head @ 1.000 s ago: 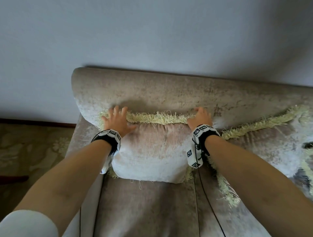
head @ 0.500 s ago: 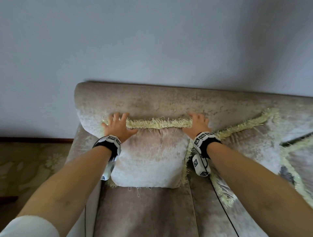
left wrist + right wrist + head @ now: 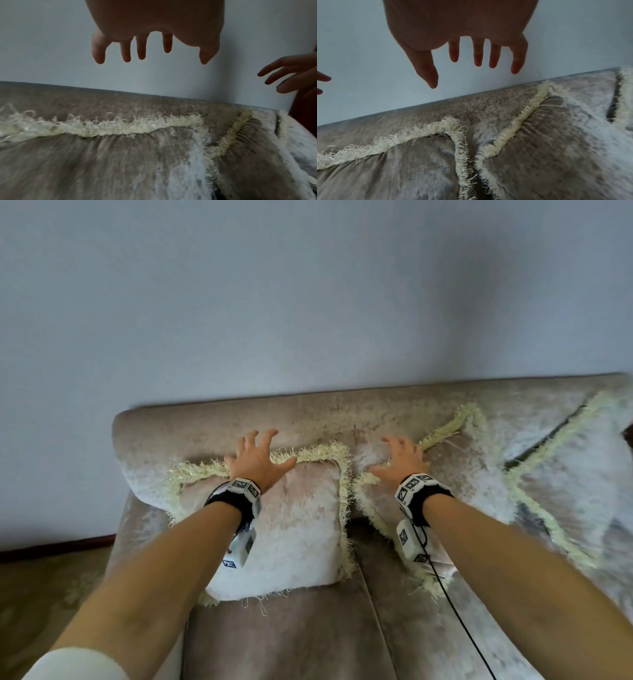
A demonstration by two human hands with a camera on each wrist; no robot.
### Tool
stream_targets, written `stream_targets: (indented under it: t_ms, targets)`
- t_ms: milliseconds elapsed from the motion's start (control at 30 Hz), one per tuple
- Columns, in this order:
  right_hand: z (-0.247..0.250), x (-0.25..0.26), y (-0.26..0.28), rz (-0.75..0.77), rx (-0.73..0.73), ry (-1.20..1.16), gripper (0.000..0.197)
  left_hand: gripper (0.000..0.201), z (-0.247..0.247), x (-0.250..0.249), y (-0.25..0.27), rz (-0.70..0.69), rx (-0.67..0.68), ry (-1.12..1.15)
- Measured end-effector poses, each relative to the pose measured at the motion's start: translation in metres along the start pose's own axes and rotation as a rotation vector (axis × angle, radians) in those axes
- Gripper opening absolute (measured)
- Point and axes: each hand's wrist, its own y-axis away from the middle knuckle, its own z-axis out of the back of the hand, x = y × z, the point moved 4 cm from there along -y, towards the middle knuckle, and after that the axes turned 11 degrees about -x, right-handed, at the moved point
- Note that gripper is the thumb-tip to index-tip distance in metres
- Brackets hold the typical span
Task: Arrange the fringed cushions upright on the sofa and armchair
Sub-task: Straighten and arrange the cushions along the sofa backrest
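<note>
I am holding my left hand point(image 3: 257, 461) with fingers spread and gripping nothing, hovering just over the top fringe of the left cushion point(image 3: 291, 529). My right hand point(image 3: 404, 462) is likewise splayed and holding nothing, hanging over the top left corner of the middle cushion point(image 3: 462, 494). In both wrist views the fingers are showing against the wall point(image 3: 308, 302) with air under them, so I am judging both hands to be clear of the fabric, though from the head view the left palm could be brushing the fringe; I cannot tell for sure.

The left cushion is standing upright at the left end of the sofa point(image 3: 205, 426), leaning on the backrest, just below and near my left hand. The middle cushion is sitting tilted, its top edge slanting up to the right, touching or nearly touching the left one at the fringe. A third cushion point(image 3: 575, 474) is lying further right, also askew and partly cut off.

I am reckoning one cushion is done; the middle and right ones are looking in need of straightening, and the armchair is not in view.
</note>
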Motion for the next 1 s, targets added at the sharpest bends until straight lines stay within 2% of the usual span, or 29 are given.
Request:
stream_targets:
  t_ms: [233, 433, 600, 833, 1000]
  targets:
    - [0.047, -0.102, 0.043, 0.042, -0.178, 0.009, 0.068, 0.072, -0.004, -0.107, 0.057, -0.063, -0.042, 0.042]
    - [0.083, -0.190, 0.080, 0.043, -0.197, 0.025, 0.073, 0.071, -0.017, -0.194, 0.106, -0.083, -0.063, 0.082]
    - [0.105, -0.259, 0.093, -0.040, -0.206, -0.006, 0.075, 0.070, -0.030, -0.261, 0.138, -0.116, -0.037, 0.050]
    - [0.118, -0.326, 0.089, -0.123, -0.194, 0.010, 0.074, 0.068, -0.053, -0.328, 0.151, -0.192, -0.034, 0.088]
    - [0.109, -0.353, 0.076, -0.129, -0.168, 0.006, 0.072, 0.069, -0.080, -0.342, 0.146, -0.165, -0.011, 0.025]
